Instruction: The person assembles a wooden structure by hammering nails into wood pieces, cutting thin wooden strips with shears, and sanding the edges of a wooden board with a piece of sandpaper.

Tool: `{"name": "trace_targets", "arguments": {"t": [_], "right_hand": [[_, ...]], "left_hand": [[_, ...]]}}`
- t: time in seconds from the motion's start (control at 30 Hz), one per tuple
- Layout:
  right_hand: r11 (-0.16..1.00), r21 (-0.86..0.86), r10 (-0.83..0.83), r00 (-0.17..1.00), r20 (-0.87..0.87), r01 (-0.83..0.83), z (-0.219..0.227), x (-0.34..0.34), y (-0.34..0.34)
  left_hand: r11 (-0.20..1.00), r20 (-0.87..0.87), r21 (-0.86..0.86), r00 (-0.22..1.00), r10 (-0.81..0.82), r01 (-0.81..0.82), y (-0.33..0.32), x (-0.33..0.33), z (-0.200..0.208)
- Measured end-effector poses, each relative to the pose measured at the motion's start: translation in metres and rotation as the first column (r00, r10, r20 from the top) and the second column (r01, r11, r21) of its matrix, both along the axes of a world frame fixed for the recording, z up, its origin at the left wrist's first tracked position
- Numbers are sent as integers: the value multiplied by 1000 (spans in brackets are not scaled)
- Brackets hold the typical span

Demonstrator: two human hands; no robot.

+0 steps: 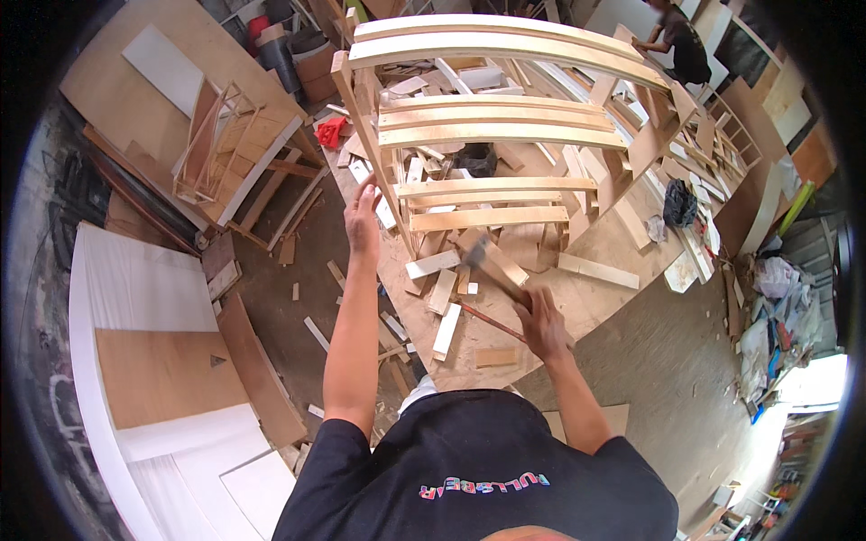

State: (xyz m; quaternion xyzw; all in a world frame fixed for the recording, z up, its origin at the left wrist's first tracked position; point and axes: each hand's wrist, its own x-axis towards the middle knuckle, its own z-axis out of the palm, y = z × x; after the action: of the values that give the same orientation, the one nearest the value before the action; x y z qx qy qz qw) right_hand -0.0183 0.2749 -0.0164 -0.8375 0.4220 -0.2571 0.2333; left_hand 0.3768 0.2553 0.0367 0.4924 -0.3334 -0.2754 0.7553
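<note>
A slatted wooden frame (487,135), with pairs of pale slats at several levels, stands on the large wooden worktable (577,307). My left hand (363,221) is at the frame's left upright, its fingers closed against the wood. In my right hand (546,325) is a hammer (501,273), gripped by the handle. The hammer's head is smeared by motion and points up and left, just below the lowest slats. Loose wood offcuts (442,290) lie under and around the hammer, and a thin reddish rod (492,322) lies beside it.
Scrap wood (424,171) covers much of the table. A black plastic bag (678,204) sits at its right side, a red cloth (332,132) at its left. Left of me are boards (167,379) and a second table (194,117). A person (681,43) works at the far right.
</note>
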Motion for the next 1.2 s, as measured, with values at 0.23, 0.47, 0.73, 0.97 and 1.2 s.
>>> {"name": "trace_targets", "arguments": {"t": [0.23,0.47,0.73,0.97,1.2], "right_hand": [[977,-122,145,963,-227,-176,119,109,-95],[897,-136,381,892,-244,-421,122,133,-163],[858,-156,424,846,-323,-489,123,144,-179],[876,-96,401,823,-402,-473,114,142,-180],[864,-88,449,839,-307,-495,122,145,-185]], "left_hand": [[988,407,-138,906,117,-66,10,-11,107],[956,731,-76,637,246,-282,-2,-8,124],[949,807,-69,543,234,-307,7,-6,133],[957,773,-27,601,204,-290,4,-7,130],[955,812,-29,550,194,-294,0,7,121]]}}
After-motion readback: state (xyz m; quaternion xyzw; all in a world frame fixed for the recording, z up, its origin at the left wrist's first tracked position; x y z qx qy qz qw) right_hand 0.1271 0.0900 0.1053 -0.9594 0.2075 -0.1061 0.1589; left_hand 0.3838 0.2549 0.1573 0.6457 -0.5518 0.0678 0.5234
